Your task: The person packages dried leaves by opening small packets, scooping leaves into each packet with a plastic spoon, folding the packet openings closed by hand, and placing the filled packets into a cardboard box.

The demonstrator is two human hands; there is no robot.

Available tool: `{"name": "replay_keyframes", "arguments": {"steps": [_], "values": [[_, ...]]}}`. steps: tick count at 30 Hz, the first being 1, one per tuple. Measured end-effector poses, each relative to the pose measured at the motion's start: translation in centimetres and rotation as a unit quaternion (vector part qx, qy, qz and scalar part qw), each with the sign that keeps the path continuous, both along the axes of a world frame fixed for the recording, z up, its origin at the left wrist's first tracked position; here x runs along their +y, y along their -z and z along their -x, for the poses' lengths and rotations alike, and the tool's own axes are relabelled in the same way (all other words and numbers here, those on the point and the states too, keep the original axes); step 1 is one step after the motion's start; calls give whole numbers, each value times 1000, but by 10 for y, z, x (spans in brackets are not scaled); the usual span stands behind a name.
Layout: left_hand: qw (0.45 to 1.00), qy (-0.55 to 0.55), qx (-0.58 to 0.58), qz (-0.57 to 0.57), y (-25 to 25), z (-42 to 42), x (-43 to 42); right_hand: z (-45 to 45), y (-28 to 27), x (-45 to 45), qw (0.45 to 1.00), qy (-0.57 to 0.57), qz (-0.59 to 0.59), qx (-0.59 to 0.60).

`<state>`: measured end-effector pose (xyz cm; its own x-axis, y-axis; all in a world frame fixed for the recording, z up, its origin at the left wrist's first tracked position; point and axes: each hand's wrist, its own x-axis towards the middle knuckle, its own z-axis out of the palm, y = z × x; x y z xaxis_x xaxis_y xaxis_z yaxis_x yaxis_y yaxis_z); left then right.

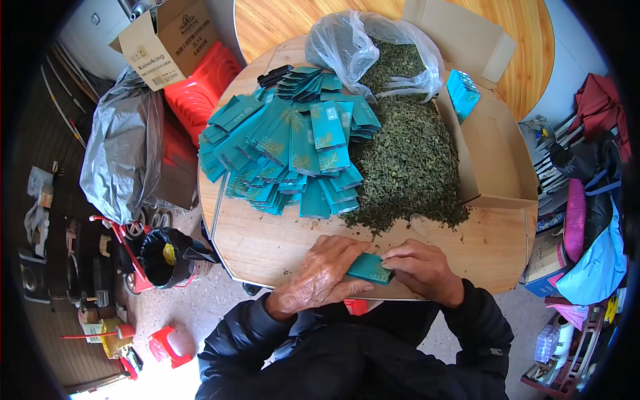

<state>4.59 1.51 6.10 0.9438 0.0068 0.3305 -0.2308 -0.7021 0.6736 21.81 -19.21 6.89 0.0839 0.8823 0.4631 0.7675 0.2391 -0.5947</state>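
Observation:
A small teal packet with a gold leaf print is held at the front edge of the table, between my two hands. My left hand grips its left end, the fingers over the top and the thumb along the near side. At the other end, my right hand pinches the packet's corner between thumb and fingertips. Just beyond lies a heap of dried green leaves, looking like loose tea. To its left a large pile of flat teal packets is spread in overlapping layers.
A clear plastic bag of leaves lies open behind the heap. An open cardboard box sits on the right, with teal packets upright at its far end. Red stools and a black-lined bin stand left of the table.

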Motion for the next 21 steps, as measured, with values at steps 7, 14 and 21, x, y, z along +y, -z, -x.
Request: {"name": "replay_keyframes", "arguments": {"steps": [7,14,21], "values": [[998,6,15,61,1,-2,-2,-1,-4,-3,997,24,18,78],[997,-50,10,64,12,28,3,13,-10,0,976,52,43,205],[943,-279,-37,176,22,78,36,83,82,26,995,-44,83,42]]}}
